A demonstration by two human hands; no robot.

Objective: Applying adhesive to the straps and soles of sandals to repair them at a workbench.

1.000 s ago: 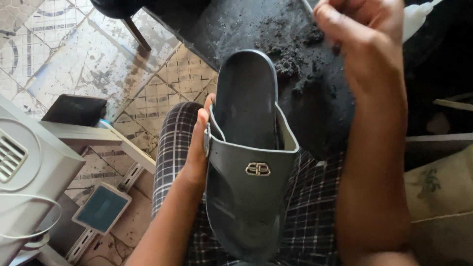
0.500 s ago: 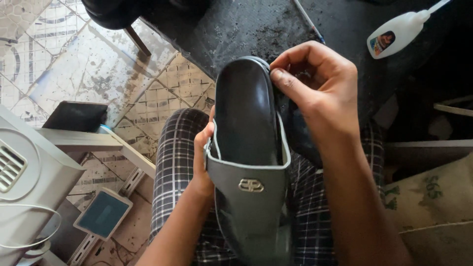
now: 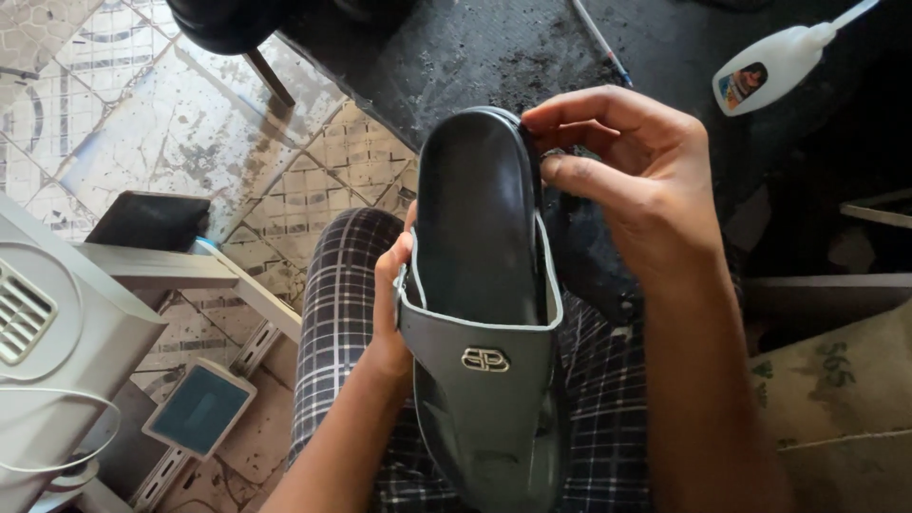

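Note:
A dark grey slide sandal (image 3: pixel 480 313) with a small metal emblem on its strap is held upright over my lap, heel end up. My left hand (image 3: pixel 391 285) grips its left side near the strap. My right hand (image 3: pixel 627 180) pinches the right edge of the heel with thumb and fingers. My plaid trousers (image 3: pixel 332 323) are under the sandal.
A white glue bottle (image 3: pixel 774 66) lies on the dark mat (image 3: pixel 475 47) at the upper right. A thin tool (image 3: pixel 598 38) lies on the mat. A white appliance (image 3: pixel 47 342) and a small blue-faced device (image 3: pixel 199 408) sit at left on patterned tiles.
My right hand came down from the top of the view and took hold of the sandal's heel edge. The sandal stays in my left hand.

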